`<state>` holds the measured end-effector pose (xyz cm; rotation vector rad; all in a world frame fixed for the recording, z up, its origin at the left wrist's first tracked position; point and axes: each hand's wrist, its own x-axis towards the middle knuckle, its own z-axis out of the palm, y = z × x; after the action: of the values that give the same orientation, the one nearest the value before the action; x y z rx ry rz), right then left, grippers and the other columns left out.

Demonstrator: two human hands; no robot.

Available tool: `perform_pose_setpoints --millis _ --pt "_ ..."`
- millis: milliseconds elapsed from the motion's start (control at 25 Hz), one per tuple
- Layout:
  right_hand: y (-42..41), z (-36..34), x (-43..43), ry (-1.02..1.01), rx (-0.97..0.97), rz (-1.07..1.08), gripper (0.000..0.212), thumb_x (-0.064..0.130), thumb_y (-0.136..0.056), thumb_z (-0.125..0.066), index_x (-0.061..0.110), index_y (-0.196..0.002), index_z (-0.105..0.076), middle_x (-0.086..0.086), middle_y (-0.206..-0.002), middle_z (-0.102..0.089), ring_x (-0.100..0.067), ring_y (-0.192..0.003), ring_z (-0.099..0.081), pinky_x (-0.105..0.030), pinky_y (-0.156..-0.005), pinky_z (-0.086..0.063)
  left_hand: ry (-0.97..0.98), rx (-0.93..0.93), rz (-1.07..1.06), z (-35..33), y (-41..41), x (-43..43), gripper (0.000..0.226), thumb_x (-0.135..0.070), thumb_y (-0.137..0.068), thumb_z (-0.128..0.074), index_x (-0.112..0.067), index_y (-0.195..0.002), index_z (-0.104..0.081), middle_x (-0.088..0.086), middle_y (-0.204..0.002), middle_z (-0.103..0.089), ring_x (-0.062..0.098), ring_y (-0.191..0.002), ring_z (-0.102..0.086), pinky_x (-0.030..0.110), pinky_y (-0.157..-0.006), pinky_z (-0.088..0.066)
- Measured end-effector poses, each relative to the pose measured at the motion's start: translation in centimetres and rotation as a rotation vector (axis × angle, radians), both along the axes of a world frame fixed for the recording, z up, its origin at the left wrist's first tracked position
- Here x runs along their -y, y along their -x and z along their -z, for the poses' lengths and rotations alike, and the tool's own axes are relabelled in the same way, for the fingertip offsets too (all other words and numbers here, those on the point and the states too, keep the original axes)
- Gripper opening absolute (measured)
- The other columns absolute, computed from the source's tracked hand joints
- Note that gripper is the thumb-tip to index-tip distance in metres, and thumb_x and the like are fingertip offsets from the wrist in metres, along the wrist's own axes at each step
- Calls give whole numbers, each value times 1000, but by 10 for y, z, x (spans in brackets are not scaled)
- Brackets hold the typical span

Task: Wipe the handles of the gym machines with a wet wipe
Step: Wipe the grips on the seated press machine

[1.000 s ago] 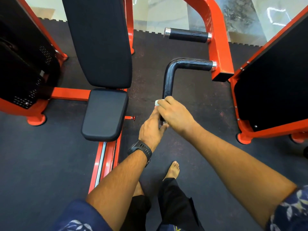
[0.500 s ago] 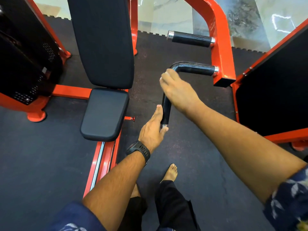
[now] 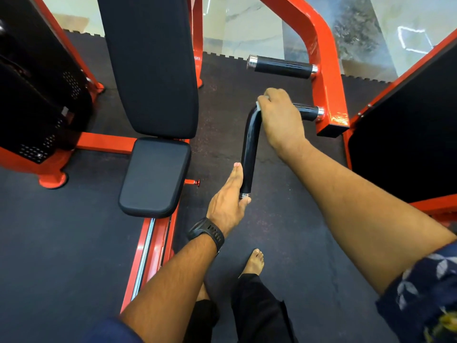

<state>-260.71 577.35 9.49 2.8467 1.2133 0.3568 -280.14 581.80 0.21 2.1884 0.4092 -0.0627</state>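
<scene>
One handle (image 3: 248, 154) is held by left hand (image 3: 226, 206) (right hand (image 3: 282, 117) grips wipe (image 3: 258, 105)).

The bent handle (image 3: 248, 149) is glossy black with a polished metal end cap; the straight handle (image 3: 282, 66) above it looks matt and textured. The frame (image 3: 329, 95) is glossy orange-red painted metal. The seat pad (image 3: 154, 177) is smooth matt black. The floor (image 3: 61, 243) is rough, speckled dark matting.

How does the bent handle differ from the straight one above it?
Shape: the bent handle is a long L; the straight handle is a short bar. State: the right hand grips a wet wipe at the bent handle's elbow and the left hand holds its free end; the straight handle is untouched. Shared: black grips, chrome ends, same orange arm.
</scene>
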Motion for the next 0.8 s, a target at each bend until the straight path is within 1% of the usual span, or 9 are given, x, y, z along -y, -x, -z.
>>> perform_pose_setpoints --millis 80,160,280,400,480,520,640,720,800 --pt "-4 -3 -1 109 8 -27 29 -12 -78 -60 2 -103 -57 -16 -112 -53 -34 -109 -50 -37 -60 -40 10 -6 -2 0 1 0 90 -14 -96 -62 -23 -160 0 -6 -167 -13 16 -147 -32 32 -111 -37" --pt "-22 -13 4 147 -38 24 27 -9 -86 -56 1 -111 -59 -17 -117 -53 -36 -112 -50 -45 -69 -50 -1 -8 11 0 1 -1 90 -14 -97 -62 -22 -160 1 -5 -167 -13 17 -145 -35 29 -110 -37" --pt "-26 -12 20 40 -74 242 35 -11 -86 -54 -1 -119 -59 -19 -121 -52 -37 -112 -49 -47 -81 -53 7 -27 4 -2 1 -2 88 -15 -97 -61 -23 -160 0 -6 -167 -12 15 -134 -50 29 -106 -40" --pt "5 0 22 -266 -83 259 44 -14 -82 -56 0 -124 -57 -18 -127 -50 -33 -115 -47 -41 -86 -50 25 -41 1 -4 0 -1 88 -14 -97 -61 -25 -160 0 -7 -167 -11 11 -127 -56 26 -104 -40" --pt "26 8 14 -578 -162 385 35 -5 -89 -55 4 -123 -61 -16 -122 -56 -29 -111 -51 -31 -90 -41 25 -35 6 -2 1 -1 89 -13 -96 -62 -25 -160 -1 -7 -167 -13 11 -127 -55 25 -105 -39" --pt "37 14 8 -735 -228 485 30 0 -90 -55 6 -118 -65 -14 -116 -61 -28 -106 -54 -27 -86 -37 27 -34 6 -1 1 -2 90 -13 -95 -62 -25 -160 -1 -7 -166 -15 11 -128 -55 27 -105 -40" --pt "63 32 -13 -1088 -600 665 11 5 -83 -55 9 -83 -65 -2 -81 -60 -22 -76 -53 -29 -65 -31 28 -25 19 1 2 -4 91 -13 -95 -63 -26 -160 -1 -5 -166 -19 16 -140 -45 30 -110 -39" --pt "54 35 -18 -1321 -841 742 24 3 -83 -52 13 -62 -54 6 -64 -41 -13 -60 -35 -30 -56 -28 29 -14 25 0 1 -5 90 -12 -95 -63 -25 -160 -2 -7 -166 -16 15 -146 -35 25 -112 -32" --pt "45 35 -17 -1439 -1078 812 28 3 -90 -52 12 -64 -58 5 -64 -38 -9 -56 -31 -25 -51 -29 32 -15 15 -1 0 -6 90 -12 -96 -63 -25 -160 -3 -9 -166 -13 14 -147 -32 25 -114 -30"
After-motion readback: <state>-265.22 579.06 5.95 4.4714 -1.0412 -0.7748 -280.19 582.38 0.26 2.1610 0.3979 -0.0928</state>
